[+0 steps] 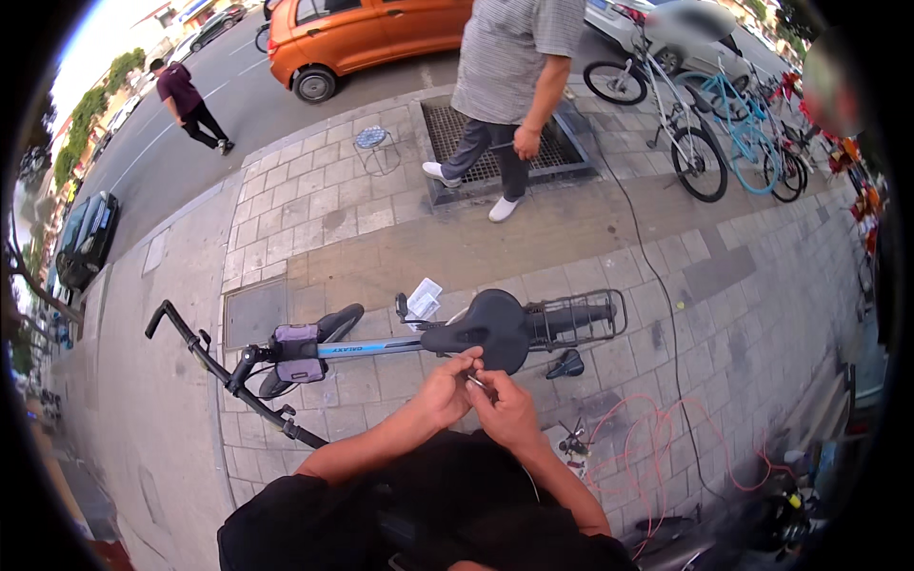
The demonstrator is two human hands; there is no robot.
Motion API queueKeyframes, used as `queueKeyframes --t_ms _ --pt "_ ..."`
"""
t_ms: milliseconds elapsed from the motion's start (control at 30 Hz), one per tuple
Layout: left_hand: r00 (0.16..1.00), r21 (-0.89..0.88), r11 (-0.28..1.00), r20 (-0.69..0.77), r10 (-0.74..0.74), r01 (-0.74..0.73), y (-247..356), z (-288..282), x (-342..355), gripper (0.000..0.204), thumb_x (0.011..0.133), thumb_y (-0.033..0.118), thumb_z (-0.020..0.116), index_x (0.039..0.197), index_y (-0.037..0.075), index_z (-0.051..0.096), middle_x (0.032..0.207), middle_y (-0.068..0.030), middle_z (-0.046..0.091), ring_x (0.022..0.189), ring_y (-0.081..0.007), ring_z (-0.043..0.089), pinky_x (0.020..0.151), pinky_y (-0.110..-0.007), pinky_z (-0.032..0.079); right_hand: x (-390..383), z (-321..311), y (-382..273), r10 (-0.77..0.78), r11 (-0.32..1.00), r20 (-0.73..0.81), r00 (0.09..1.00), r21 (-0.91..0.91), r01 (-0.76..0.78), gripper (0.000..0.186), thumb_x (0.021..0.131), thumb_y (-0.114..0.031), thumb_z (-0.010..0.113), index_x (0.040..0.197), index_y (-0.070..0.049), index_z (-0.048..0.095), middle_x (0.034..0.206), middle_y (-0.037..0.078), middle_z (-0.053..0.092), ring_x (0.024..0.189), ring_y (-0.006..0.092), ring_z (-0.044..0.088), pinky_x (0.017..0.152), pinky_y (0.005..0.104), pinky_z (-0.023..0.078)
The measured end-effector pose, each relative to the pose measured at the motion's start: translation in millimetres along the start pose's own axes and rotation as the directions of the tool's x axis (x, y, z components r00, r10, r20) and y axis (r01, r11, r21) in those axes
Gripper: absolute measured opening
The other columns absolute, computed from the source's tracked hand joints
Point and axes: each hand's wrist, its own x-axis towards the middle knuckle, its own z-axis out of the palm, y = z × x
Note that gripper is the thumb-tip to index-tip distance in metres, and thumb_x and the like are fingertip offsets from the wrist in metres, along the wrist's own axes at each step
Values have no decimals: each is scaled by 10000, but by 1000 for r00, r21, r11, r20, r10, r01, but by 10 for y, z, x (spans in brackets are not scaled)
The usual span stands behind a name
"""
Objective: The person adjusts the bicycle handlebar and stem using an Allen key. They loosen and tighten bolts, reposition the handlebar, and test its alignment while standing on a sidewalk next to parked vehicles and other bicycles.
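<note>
My left hand (448, 388) and my right hand (502, 409) meet just in front of the black saddle (481, 319) of a bicycle with a blue frame (371, 346). The fingers of both hands are closed round a small, thin, silvery item (475, 382), too small to name. A pale thin line hangs below my right hand. The bicycle's handlebar (181, 333) is at left, with a purple bag (297, 350) on the frame. Its rear rack (603, 324) is at right, and a spare saddle (565, 364) lies below it.
A person (505, 67) walks past a grate; another (181, 100) is on the road. Papers (425, 298) lie behind the bicycle, a stool (371, 139) farther off. An orange car (371, 38) and parked bicycles (743, 143) stand beyond. Red hose (657, 457) and a black cable (647, 257) cross the paving.
</note>
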Motion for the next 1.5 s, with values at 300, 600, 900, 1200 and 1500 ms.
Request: queueKeyframes --t_ms 300,600,900,1200,1500 --pt "1000 294 956 14 10 -14 -346 721 799 359 1063 122 502 1409 32 530 1295 -149 674 1259 -318 635 1110 -483 512 468 -720 615 75 997 -191 979 28 -71 215 945 -228 668 1049 -41 695 962 205 751 898 428 727 787 530 568" --pt "997 809 587 4 -79 44 -198 590 1469 388 1099 268 565 1421 52 560 1297 -77 663 1204 -230 647 1018 -400 515 786 -758 1592 530 754 -251 810 -298 -585 274 891 -188 660 1066 -9 773 1016 280 762 976 448 748 853 530 602" --pt "595 941 311 328 -733 -136 -395 1068 949 233 1061 81 648 1283 11 644 1173 -85 690 1064 -163 669 963 -322 525 211 -1054 2612 788 269 -287 545 -636 -724 225 942 -170 673 1105 -138 826 1161 101 805 1086 269 781 870 390 622" --pt "-88 930 244 229 -970 -276 -1508 1719 374 320 1124 289 577 1232 10 692 1169 -90 696 1112 -199 660 991 -337 509 -333 -887 2999 826 251 -247 507 -645 -722 227 949 -155 681 1129 -169 819 1200 57 796 1101 257 774 867 388 619" --pt "71 980 -10 4 -997 -198 -2998 1528 458 374 1074 285 688 1349 38 635 1049 10 650 915 -73 576 830 -254 503 -1214 -1303 3549 857 334 -101 506 -637 -694 241 950 -142 689 1148 -154 826 1208 66 796 1121 272 770 887 388 624"
